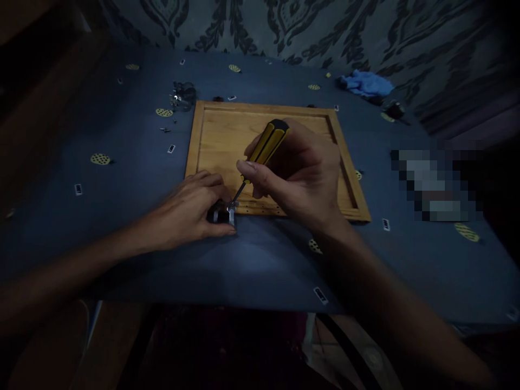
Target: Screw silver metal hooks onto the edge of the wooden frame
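Note:
A wooden cabinet door (231,146) with a raised frame lies flat on the dark blue table cover. At its near left edge sits a metal hinge (231,212). My left hand (195,208) is closed around the hinge, thumb in front and fingers resting on the wood. My right hand (309,168) grips a yellow and black screwdriver (268,142), tilted, its shaft pointing down and left. The tip meets the hinge near my left fingers; any screw under it is too small to make out. Several small dark holes show along the door's near edge.
More metal hinges (182,96) lie beyond the door's far left corner, with small screws (164,130) nearby. A blue cloth (365,84) is at the back right, near a dark object (394,111). A patterned wall (292,27) borders the table's far side.

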A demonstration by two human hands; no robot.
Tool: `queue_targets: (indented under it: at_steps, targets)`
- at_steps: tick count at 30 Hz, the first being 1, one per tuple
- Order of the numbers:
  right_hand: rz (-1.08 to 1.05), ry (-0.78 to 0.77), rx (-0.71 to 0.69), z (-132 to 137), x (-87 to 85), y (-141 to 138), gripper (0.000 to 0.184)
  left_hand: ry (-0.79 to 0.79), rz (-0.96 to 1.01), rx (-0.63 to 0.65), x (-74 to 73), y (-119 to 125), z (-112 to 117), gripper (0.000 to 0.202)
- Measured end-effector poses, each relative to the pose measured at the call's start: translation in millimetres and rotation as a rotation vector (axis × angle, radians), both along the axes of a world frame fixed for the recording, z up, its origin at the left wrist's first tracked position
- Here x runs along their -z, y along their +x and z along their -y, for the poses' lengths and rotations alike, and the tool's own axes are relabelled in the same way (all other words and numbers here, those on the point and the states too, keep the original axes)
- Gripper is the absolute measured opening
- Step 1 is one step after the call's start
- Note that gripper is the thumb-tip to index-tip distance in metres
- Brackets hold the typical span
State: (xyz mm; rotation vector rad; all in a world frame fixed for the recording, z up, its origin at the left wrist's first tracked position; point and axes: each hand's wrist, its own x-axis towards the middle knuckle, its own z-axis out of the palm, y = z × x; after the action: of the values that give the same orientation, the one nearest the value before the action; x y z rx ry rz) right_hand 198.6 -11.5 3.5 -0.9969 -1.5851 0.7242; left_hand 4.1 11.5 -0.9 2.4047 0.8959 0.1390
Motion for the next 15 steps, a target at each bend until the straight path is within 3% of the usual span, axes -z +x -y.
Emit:
queue_targets:
  at_steps: [9,15]
  targets:
    - [-0.058,-0.075,-0.130,-5.0,3.8,3.9,0.029,-0.004,-0.015,0.004,-0.1,-0.7,-0.5,0.035]
    - [-0.045,-0.147,-0.257,-7.0,-7.0,12.4,0.030,0.004,-0.017,0.013,-0.9,-0.8,-0.5,0.033]
